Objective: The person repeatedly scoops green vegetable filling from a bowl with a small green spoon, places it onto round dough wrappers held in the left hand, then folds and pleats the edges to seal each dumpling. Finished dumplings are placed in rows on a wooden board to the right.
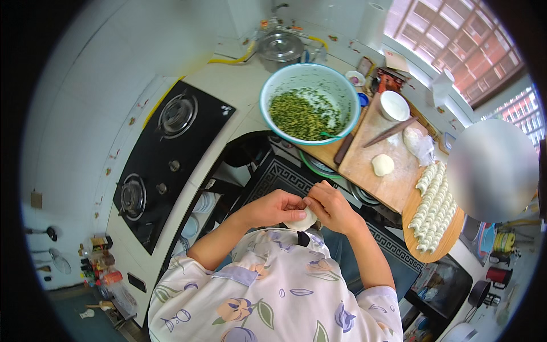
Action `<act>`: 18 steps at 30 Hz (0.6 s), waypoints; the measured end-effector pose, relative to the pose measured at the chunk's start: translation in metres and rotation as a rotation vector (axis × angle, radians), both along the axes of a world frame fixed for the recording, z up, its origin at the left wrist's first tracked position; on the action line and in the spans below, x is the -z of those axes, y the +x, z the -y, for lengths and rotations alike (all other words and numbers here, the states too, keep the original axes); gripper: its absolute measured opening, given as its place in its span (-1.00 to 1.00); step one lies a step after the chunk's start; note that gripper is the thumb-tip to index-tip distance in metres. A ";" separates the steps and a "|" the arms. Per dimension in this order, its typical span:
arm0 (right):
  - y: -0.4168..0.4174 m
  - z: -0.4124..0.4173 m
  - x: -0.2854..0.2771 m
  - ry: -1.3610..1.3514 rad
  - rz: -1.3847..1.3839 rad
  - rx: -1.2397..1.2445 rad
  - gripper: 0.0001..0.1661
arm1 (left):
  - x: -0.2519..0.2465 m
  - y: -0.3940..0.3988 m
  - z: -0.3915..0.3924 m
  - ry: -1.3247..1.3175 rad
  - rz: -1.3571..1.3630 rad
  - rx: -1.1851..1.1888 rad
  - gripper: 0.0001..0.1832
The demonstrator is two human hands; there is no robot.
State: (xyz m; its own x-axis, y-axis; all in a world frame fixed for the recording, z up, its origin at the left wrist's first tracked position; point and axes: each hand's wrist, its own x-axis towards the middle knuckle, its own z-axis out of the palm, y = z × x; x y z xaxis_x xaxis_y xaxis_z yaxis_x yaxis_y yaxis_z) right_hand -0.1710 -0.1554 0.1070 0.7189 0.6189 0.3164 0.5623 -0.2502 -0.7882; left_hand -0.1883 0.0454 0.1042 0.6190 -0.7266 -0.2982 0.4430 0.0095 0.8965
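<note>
Close to my body, a round dough wrapper (pixel 301 220) is pinched between my left hand (pixel 277 209) and my right hand (pixel 332 207); whether filling lies inside is hidden. Ahead of my hands, a large light-blue basin (pixel 265 107) holds chopped green filling (pixel 299 115), with a green utensil handle at its lower right edge. On the wooden board (pixel 363 175) to the right are a lump of dough (pixel 383 165), a tapered wooden rolling pin (pixel 389 132), a white bowl (pixel 394 106) and a plastic bag with something pale (pixel 416 143). Rows of shaped dumplings (pixel 433 209) cover much of a round wooden board (pixel 412 248).
A black gas stove (pixel 171 171) with two burners is on the left counter. Behind the basin stands a lidded metal pot (pixel 280 47). Below the counter edge are open drawers with dishes (pixel 205 203). Pans (pixel 478 293) and other kitchenware stand at the far right.
</note>
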 end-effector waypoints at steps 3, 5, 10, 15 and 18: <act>0.011 0.039 0.001 -0.023 0.018 0.095 -0.89 | 0.000 0.021 0.041 -0.004 -0.044 0.002 -0.76; 0.019 0.067 0.004 -0.043 0.038 0.188 -0.91 | 0.007 0.032 0.067 -0.042 -0.081 -0.044 -0.77; 0.005 0.133 0.018 0.150 -0.429 0.477 -0.84 | 0.013 0.054 0.131 -0.112 -0.092 -0.352 -0.76; -0.006 0.162 0.041 0.186 -0.232 0.532 -0.83 | 0.008 0.065 0.184 -0.112 -0.122 -0.366 -0.63; -0.008 0.184 0.047 0.206 -0.184 0.605 -0.85 | 0.007 0.070 0.205 -0.084 -0.170 -0.308 -0.61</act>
